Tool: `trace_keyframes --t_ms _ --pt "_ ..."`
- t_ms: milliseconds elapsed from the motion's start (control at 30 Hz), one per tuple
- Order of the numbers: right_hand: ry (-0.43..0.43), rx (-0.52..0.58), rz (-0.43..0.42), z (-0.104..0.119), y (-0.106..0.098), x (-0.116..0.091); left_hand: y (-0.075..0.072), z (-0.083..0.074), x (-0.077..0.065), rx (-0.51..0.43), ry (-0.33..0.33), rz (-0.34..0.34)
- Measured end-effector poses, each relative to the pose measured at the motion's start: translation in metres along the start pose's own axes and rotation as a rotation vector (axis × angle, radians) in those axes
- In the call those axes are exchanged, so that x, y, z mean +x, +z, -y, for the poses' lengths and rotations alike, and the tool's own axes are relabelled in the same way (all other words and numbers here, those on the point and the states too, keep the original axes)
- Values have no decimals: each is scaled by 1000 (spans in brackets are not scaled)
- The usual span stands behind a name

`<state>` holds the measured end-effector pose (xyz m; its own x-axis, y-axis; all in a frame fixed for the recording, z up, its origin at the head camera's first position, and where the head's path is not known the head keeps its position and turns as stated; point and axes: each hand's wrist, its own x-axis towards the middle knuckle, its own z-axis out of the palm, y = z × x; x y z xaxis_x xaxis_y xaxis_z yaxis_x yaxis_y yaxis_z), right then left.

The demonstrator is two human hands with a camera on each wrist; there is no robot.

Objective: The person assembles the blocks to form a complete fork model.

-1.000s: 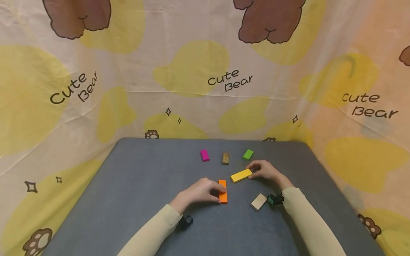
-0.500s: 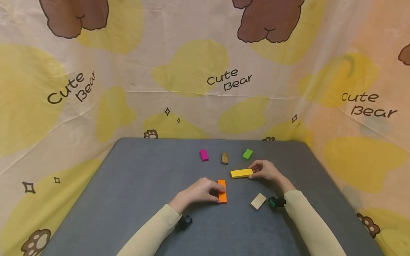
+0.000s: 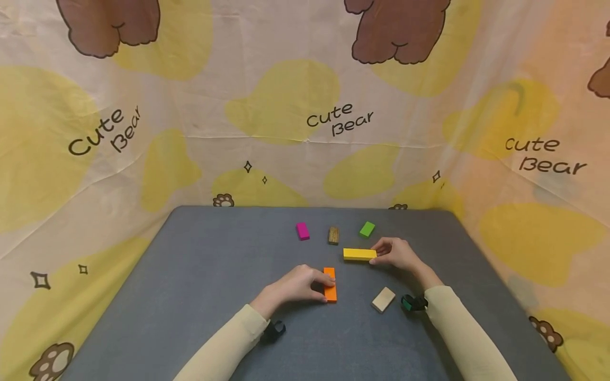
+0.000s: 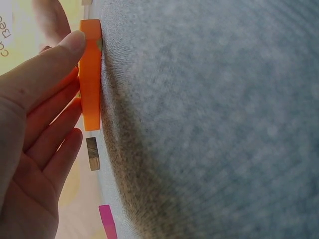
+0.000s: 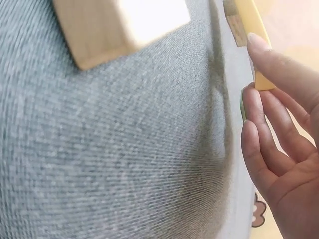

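My left hand (image 3: 300, 284) holds the orange block (image 3: 331, 295) between thumb and fingers near the middle of the table. In the left wrist view the thumb lies on the near face of the orange block (image 4: 90, 89), with fingers behind it. The right hand (image 3: 395, 253) pinches the right end of a long yellow block (image 3: 357, 254), which lies crosswise just beyond the orange one, apart from it. In the right wrist view the thumb presses the yellow block (image 5: 255, 30), with fingertips at its end.
Behind the yellow block lie a magenta block (image 3: 303, 231), a brown wood-grain block (image 3: 334, 235) and a green block (image 3: 367, 229). A pale wooden block (image 3: 383, 300) sits near the right forearm. The grey table (image 3: 229, 248) meets a patterned cloth (image 3: 286, 106) at the back.
The right hand has turned the yellow block from a slant to nearly level across the view, its left end shifting away. The left hand stays on the orange block.
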<state>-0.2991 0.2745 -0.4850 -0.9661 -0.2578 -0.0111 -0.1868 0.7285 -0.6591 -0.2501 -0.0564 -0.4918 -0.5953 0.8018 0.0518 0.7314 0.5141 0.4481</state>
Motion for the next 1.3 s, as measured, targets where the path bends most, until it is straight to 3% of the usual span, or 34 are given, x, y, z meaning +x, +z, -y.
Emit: trace_keyframes --t_ms 200,1000,1300 --pt "-57 -8 -6 7 0 0 0 0 0 0 -5 1" --pt "-52 30 28 38 14 8 -1 -2 0 -20 -24 15" --pt "-68 16 47 41 21 16 0 -2 0 -16 -12 9"
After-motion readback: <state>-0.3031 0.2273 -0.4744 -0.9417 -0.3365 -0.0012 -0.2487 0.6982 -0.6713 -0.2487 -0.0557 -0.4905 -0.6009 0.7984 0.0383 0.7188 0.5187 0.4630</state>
